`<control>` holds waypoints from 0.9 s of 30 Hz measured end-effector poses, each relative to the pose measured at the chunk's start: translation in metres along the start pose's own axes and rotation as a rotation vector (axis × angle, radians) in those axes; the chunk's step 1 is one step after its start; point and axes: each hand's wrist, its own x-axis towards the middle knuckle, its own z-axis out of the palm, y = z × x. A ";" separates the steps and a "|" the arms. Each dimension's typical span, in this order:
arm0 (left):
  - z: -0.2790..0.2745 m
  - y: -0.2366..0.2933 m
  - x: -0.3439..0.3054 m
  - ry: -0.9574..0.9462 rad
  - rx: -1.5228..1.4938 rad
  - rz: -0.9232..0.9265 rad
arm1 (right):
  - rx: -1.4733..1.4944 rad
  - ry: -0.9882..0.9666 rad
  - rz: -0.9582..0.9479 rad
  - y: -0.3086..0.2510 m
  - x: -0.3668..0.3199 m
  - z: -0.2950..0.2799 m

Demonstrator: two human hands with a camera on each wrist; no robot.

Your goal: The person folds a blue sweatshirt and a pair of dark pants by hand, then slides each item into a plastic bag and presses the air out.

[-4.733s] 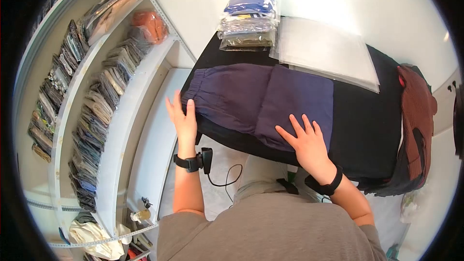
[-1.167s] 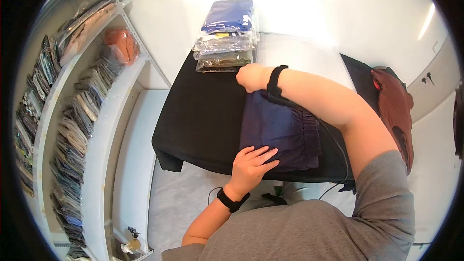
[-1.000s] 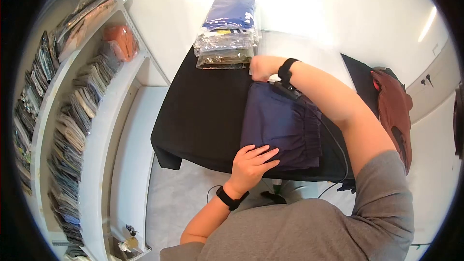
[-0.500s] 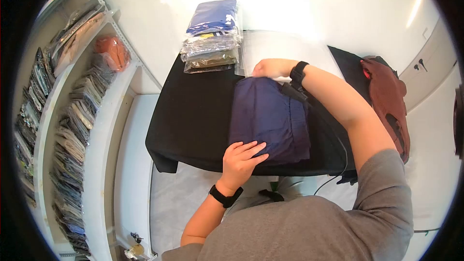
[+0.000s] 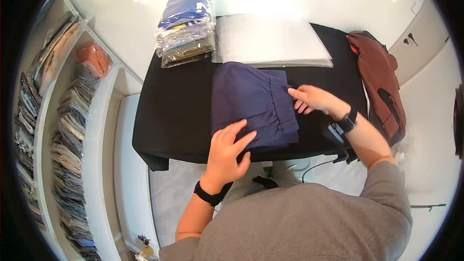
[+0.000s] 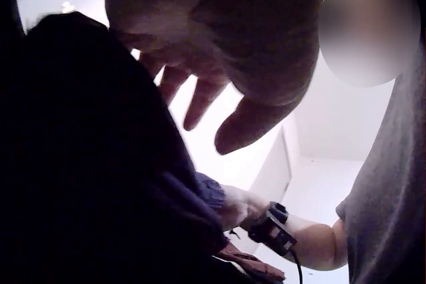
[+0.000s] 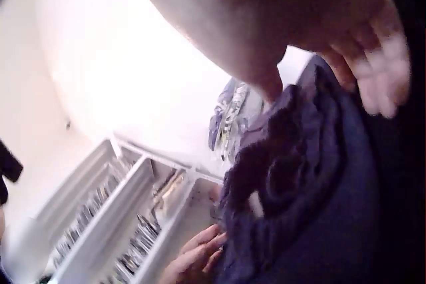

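Observation:
Folded navy pants [image 5: 244,99] lie on the black-covered table, their gathered elastic waistband toward the right. At the waistband, my right hand [image 5: 314,100] has its thumb on the edge and its other fingers loosely bent beside it. The right wrist view shows the waistband [image 7: 266,157] rumpled, with a small white label inside. My left hand [image 5: 226,152] is over the near left edge of the pants, fingers spread and fingertips over the cloth. From the left wrist, the palm [image 6: 219,37] appears above the dark fabric, thumb apart from the fingers.
Bagged folded clothes [image 5: 186,29] are stacked at the table's back left, beside a pile of clear plastic bags [image 5: 270,41]. A brown ribbed garment [image 5: 379,82] lies over the right end. Shelves [image 5: 104,164] of packed clothes stand at left. A cable [image 5: 319,165] hangs near the right wrist.
Earlier the pants lay longer, elastic end leftward; now they are folded shorter, elastic at right. My right hand has come from their far edge to the waistband. My left fingers have spread.

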 end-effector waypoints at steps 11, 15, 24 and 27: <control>0.080 0.022 0.042 -0.225 0.267 -0.004 | 1.054 -0.364 -0.118 0.041 -0.001 0.031; 0.065 0.023 0.038 -0.253 0.158 0.053 | 1.188 -0.438 -0.127 0.043 0.006 0.049; 0.022 0.018 0.053 -0.382 -0.189 0.176 | 1.142 -0.369 -0.145 0.026 -0.016 0.045; -0.023 0.018 0.076 -0.039 -0.218 0.108 | 1.266 -0.245 -0.261 0.034 -0.054 0.027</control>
